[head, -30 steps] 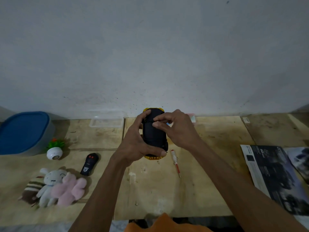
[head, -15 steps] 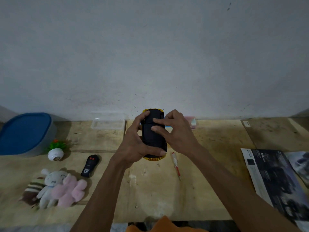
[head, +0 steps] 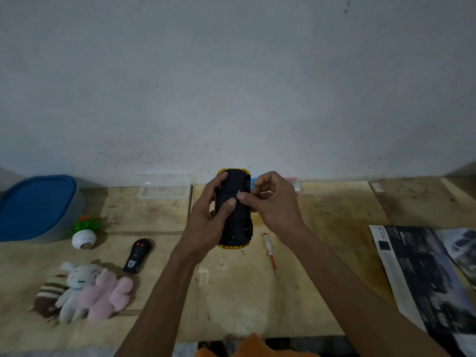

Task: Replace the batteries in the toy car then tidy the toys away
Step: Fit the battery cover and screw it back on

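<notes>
We grip the upturned toy car above the tabletop in our left hand; our right hand pinches something tiny at its underside, screwdriver lying nearby.

The left hand covers the left side of the toy car. Whatever the right hand pinches is too small to tell. The blue-lidded tub and the printed sheets are cut by the picture's edges.
</notes>
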Action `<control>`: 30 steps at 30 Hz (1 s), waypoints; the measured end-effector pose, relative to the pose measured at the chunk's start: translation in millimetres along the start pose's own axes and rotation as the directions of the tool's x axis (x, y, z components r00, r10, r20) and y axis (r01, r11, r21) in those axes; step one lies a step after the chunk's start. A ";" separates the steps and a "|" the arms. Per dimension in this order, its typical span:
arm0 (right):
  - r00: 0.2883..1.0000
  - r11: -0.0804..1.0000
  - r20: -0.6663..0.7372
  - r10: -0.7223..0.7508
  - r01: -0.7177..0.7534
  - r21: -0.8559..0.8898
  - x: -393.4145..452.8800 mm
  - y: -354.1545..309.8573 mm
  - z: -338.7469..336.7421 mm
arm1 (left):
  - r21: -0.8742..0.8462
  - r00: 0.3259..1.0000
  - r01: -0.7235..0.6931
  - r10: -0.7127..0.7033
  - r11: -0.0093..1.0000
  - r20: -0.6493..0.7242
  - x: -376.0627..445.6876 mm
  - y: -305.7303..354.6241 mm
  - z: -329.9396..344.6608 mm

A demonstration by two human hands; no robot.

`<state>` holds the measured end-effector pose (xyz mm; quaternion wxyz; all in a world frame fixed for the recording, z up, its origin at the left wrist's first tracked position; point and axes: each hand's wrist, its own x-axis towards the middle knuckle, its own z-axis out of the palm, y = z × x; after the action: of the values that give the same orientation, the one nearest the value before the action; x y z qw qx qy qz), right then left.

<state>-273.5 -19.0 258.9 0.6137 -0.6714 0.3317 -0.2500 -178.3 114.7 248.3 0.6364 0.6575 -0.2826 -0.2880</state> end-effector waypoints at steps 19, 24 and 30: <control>0.975 0.931 0.152 -0.162 0.202 -0.305 4.1 11.7 -13.3 | -0.044 0.994 0.106 -0.106 0.993 0.009 13.5 -6.8 6.3; 0.968 0.926 0.224 -0.110 0.181 -0.332 10.3 7.4 -19.7 | -0.039 0.994 0.109 -0.109 0.993 -0.020 13.5 -5.2 9.3; 0.970 0.957 0.224 -0.090 0.146 -0.250 14.4 8.3 -21.4 | -0.055 0.994 0.085 -0.088 0.995 -0.057 13.6 -0.8 12.1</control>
<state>-281.2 -44.1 252.2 0.5340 -0.7887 0.2546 -0.1674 -178.1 96.5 247.0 0.6485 0.6604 -0.2269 -0.3029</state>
